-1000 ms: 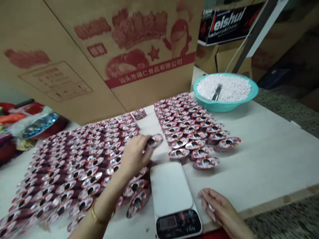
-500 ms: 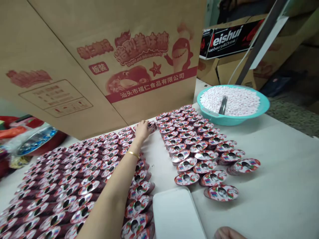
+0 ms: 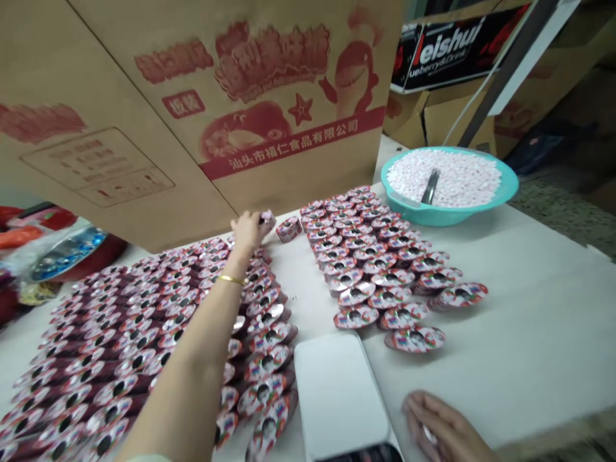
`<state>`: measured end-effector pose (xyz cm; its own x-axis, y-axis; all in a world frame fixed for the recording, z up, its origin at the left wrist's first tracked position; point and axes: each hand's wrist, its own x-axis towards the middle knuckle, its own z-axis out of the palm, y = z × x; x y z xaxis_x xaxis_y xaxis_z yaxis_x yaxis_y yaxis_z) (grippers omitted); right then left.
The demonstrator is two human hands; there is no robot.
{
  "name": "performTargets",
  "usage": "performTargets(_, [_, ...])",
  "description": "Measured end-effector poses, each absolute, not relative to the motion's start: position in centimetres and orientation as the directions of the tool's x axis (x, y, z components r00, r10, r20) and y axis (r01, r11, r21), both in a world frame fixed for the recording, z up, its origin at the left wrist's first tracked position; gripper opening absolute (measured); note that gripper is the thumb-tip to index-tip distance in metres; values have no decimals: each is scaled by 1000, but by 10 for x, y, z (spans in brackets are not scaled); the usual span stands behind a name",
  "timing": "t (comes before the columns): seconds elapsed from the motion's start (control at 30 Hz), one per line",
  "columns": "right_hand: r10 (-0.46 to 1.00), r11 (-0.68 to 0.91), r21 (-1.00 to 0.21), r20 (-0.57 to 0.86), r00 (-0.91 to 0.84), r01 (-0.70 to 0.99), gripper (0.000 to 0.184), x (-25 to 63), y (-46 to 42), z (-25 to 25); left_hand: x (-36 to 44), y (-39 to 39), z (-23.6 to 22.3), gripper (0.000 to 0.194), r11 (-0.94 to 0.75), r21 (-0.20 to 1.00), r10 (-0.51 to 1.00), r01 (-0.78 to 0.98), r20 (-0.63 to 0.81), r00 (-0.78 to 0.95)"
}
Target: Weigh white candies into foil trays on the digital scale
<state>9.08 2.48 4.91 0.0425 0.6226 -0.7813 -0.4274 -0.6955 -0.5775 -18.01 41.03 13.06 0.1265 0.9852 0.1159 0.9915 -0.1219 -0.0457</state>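
My left hand (image 3: 248, 230) reaches far across the table to the back of a large field of small red foil-lidded cups (image 3: 144, 327). Its fingers are closed round one small cup (image 3: 266, 222) at the rear of the rows. A lone cup (image 3: 289, 228) sits just right of that hand. My right hand (image 3: 445, 428) rests on the table near the front edge, fingers curled, beside a white kitchen scale (image 3: 339, 398). A second group of the same cups (image 3: 380, 263) lies in rows to the right.
A teal bowl (image 3: 505, 192) of small white candies with a metal scoop (image 3: 430, 187) stands at the back right. A big cardboard carton (image 3: 202, 109) leans over the table's rear. More boxes (image 3: 447, 45) behind. Red bags and wrappers (image 3: 52, 244) lie at the left.
My left hand carried a cup from near the scale to the back of the table, then shifted left to the rear of the left rows. The right hand stayed by the scale.
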Motion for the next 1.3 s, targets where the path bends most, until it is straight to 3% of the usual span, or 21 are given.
performTargets(0.07, [629,-669,-565,-776,37,-483,41,94,26,57,-181,382,151,42,-164,-12,955,986,249,162])
performTargets(0.13, [634,-616,-523,-773,23,-589,36,98,26,59,-179,338,168,41,-321,45,897,946,335,289])
performTargets(0.23, [646,-551,-432,-763,-37,-714,36,102,25,57,-164,250,179,37,-584,135,805,800,224,550])
performTargets(0.37, [675,-563,-426,-732,-96,-708,40,103,17,65,-139,142,154,32,-700,216,707,681,74,703])
performTargets(0.47, [722,-610,-541,-681,-124,-578,42,104,10,81,-132,105,128,34,-698,246,700,673,35,713])
performTargets(0.57, [814,-576,-736,-559,-160,-355,41,101,15,98,-138,94,116,42,-666,277,734,693,77,675])
performTargets(0.67, [887,-422,-903,-394,-240,-79,31,88,36,117,-152,89,118,54,-624,307,779,719,170,603])
performTargets(0.73, [925,-230,-962,-263,-274,148,17,73,55,129,-163,84,121,53,-580,319,814,749,229,533])
performTargets(0.83, [927,92,-864,-107,-359,495,11,49,79,142,-181,72,122,44,-526,334,849,782,262,459])
performTargets(0.93, [877,239,-699,-143,-459,674,16,34,92,144,-195,57,119,39,-490,355,871,797,232,432])
performTargets(1.03, [855,294,-613,-175,-488,734,17,27,92,142,-201,46,115,36,-443,373,896,815,195,398])
performTargets(1.17, [859,317,-603,-144,-491,732,16,27,84,145,-202,41,112,31,-427,396,904,813,202,377])
performTargets(1.3, [897,386,-652,100,-431,653,12,60,115,155,-214,40,113,32,-501,407,863,764,302,405])
